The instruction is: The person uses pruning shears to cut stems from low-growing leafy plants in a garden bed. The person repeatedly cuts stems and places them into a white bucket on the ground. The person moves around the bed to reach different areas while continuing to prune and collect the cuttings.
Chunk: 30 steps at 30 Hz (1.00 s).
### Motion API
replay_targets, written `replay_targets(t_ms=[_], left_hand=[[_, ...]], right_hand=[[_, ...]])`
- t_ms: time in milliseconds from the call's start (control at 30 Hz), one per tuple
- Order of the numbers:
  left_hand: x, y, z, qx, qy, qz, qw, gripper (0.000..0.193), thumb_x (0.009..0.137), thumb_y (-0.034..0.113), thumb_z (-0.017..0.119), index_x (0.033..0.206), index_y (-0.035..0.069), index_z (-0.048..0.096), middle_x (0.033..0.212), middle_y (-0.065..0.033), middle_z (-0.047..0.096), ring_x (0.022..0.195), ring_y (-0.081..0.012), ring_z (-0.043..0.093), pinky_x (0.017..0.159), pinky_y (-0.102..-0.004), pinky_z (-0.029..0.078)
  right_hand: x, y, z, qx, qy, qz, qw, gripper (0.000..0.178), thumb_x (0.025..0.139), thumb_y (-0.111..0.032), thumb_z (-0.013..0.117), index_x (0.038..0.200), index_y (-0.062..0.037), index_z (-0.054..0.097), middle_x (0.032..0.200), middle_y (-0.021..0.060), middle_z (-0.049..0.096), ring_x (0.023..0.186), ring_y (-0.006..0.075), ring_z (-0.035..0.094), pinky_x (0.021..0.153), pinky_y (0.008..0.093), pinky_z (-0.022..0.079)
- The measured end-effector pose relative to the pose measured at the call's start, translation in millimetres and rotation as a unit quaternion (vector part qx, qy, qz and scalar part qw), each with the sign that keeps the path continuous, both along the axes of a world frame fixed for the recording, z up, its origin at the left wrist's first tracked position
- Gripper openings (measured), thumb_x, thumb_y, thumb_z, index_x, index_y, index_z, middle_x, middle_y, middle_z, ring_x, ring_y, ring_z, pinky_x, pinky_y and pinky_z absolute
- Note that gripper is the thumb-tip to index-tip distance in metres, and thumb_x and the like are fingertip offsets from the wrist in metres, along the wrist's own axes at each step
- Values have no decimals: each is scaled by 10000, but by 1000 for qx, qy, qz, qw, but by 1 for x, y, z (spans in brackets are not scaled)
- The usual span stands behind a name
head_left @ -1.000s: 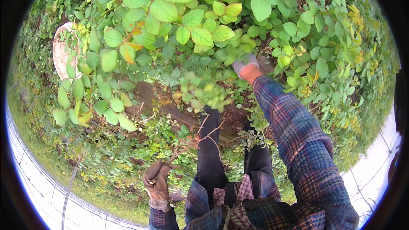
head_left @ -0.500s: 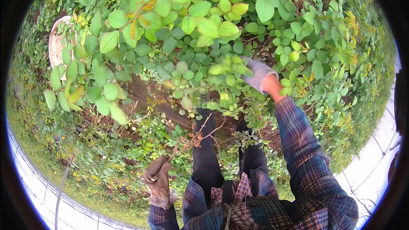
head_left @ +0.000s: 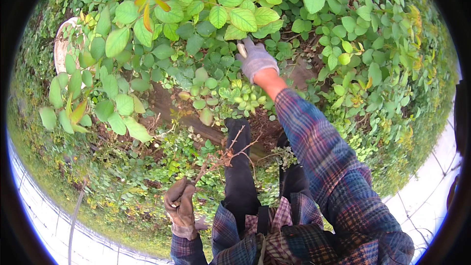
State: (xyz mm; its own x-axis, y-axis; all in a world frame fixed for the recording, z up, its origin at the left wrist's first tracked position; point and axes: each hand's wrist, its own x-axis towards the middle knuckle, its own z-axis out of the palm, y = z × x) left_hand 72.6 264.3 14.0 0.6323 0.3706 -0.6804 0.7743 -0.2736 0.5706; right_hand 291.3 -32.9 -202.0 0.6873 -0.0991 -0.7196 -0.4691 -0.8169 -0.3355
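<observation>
Plainly, brown-gloved left hand (head_left: pixel 180 203) grips dry branch (head_left: pixel 227 157).

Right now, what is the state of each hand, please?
Left hand, brown-gloved: closed on a dry, brown, branching twig.
Right hand, grey-purple-gloved: at a slim cream-coloured piece among green leaves; whether it grips cannot be told.

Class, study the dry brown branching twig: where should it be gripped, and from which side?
The dry brown branching twig is probably best gripped by its single lower stem, approached from the picture's lower left. The brown-gloved left hand holds it there; the opposite end forks into thin, spreading shoots, awkward to grasp.
</observation>
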Motion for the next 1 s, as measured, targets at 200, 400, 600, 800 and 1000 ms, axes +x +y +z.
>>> replay_targets(t_ms=[200, 400, 600, 800, 1000], left_hand=[[3, -9, 4, -33, -83, 8, 996, 253, 861, 27, 704, 1100, -53, 684, 987, -181, 721, 869, -234, 704, 809, -341, 566], [16, -18, 11, 37, -52, -30, 998, 277, 827, 48, 726, 1082, -53, 686, 973, -172, 720, 896, -231, 689, 826, -367, 554], [14, -6, 7, -29, -42, 46, 998, 266, 830, 44, 734, 1075, -52, 694, 1049, -178, 716, 905, -219, 697, 802, -334, 563], [5, 0, -7, 0, -36, -51, 998, 281, 852, 12, 714, 1127, -42, 696, 1071, -156, 724, 939, -206, 705, 801, -298, 560], [12, -4, 4, -55, -86, 12, 995, 258, 853, -21, 684, 1109, -48, 662, 971, -188, 702, 786, -211, 678, 691, -324, 567]], right_hand=[[-3, -12, -46, -131, 114, 358, 917, 499, 917, -205, 595, 1410, -161, 532, 1240, 127, 672, 1077, 346, 675, 822, 460, 549], [14, -14, -49, -117, 160, 326, 924, 464, 879, -234, 658, 1329, -129, 623, 1317, 154, 638, 1134, 327, 663, 872, 432, 551], [-2, -50, 38, -8, 72, 101, 992, 546, 872, -332, 636, 1365, -115, 545, 1251, 222, 640, 1106, 393, 643, 951, 450, 516], [25, -74, 73, -163, 35, 36, 985, 551, 894, -341, 622, 1403, -166, 504, 1164, 229, 657, 1068, 401, 652, 929, 441, 527], [55, -85, 36, -236, 112, 219, 940, 398, 908, -227, 577, 1281, -101, 638, 1203, 171, 692, 1073, 361, 681, 886, 483, 547]])
